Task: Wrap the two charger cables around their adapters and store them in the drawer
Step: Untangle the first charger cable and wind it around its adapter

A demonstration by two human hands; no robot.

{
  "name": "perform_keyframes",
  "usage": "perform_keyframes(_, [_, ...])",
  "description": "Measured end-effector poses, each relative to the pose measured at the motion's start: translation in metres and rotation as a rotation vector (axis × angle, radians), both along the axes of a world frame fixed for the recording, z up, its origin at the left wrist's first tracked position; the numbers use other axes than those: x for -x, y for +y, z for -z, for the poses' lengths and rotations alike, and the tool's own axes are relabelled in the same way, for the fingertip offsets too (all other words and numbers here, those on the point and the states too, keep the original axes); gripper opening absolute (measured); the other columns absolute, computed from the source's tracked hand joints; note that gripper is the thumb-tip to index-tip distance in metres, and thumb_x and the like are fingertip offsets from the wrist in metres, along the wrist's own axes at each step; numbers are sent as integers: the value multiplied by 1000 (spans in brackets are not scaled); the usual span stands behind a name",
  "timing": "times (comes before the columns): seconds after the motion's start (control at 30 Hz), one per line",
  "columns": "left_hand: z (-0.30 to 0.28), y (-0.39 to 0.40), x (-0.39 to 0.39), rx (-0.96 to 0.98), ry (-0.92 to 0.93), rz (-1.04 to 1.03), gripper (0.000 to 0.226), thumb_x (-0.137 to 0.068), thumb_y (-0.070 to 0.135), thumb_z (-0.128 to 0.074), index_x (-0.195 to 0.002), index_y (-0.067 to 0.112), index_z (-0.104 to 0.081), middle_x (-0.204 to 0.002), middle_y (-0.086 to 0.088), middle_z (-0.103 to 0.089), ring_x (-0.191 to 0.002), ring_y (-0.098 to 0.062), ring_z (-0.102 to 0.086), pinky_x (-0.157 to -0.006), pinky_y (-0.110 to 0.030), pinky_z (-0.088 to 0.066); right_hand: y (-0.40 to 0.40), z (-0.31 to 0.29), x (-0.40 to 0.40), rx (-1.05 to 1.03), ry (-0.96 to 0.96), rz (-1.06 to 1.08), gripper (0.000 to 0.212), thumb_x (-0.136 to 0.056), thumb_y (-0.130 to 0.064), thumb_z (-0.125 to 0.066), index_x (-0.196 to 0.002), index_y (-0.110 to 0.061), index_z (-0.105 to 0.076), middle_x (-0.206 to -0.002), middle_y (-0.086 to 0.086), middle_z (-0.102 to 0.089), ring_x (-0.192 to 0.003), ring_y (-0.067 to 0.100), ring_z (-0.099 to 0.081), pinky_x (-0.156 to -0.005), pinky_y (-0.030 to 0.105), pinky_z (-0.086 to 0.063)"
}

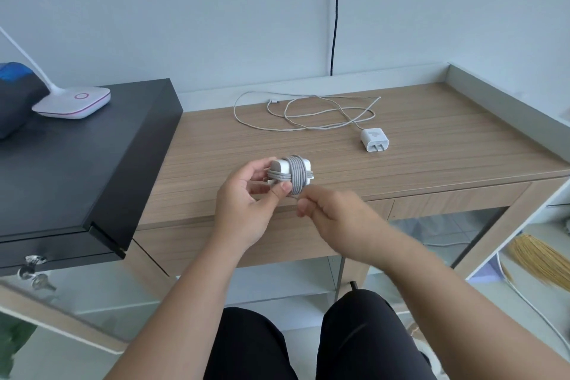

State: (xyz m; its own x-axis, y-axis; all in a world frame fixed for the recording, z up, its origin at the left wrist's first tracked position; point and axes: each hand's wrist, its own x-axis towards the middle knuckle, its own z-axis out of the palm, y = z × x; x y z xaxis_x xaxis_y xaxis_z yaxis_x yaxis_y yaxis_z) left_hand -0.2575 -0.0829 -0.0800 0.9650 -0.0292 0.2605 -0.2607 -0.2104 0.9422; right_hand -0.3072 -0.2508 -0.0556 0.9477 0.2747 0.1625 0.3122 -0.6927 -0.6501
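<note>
- White square power adapter [279, 163] with a grey braided cable [296, 174] wound in tight turns round its middle is held up above the near edge of the light wooden desk [431, 145], seen from the head camera.
- The left hand [246, 194] grips this adapter, fingers curled behind its left end and the thumb pressing on the near side beside the coils.
- The right hand [330, 210] sits just right of and below the bundle, thumb and forefinger pinching the short loose end of the grey cable where it leaves the coils.
- Farther back on the desk, to the right, a second small white plug adapter [374, 139] lies flat with its prongs pointing near.
- Its thin white cable [308, 112] is unwound, spread in loose loops to the left and far side of that adapter, the connector end lying toward the wall.
- A wood-fronted drawer [456, 202] under the desktop at right appears closed.
- On the left stands a black cabinet [77, 170], with a white lamp base ringed in pink [72, 102] on top and keys [32, 271] hanging from its front lock.
- A black cord [336, 9] runs down the pale wall behind the desk.
</note>
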Motion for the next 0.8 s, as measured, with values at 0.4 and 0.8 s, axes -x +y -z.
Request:
perform_keyframes(0.4, [-14, 9, 19, -200, 29, 227, 41, -76, 14, -81, -109, 33, -66, -100, 6, -68, -83, -9, -68, -77, -21, -53, -32, -27, -47, -59, -322, -165, 14, -82, -34, -68, -77, -21, -68, -57, -8, -54, -52, 8, -49, -52, 19, -36])
perform_keyframes(0.8, [-14, 11, 28, -205, -106, 389, 44, -78, 13, -80, -117, 26, -66, -99, 1, -57, -90, -13, -66, -69, -20, -52, -41, -4, -52, -686, 147, -309, 15, -86, -7, -65, -71, -5, -62, -52, -10, -55, -44, 1, -43, -46, 12, -32])
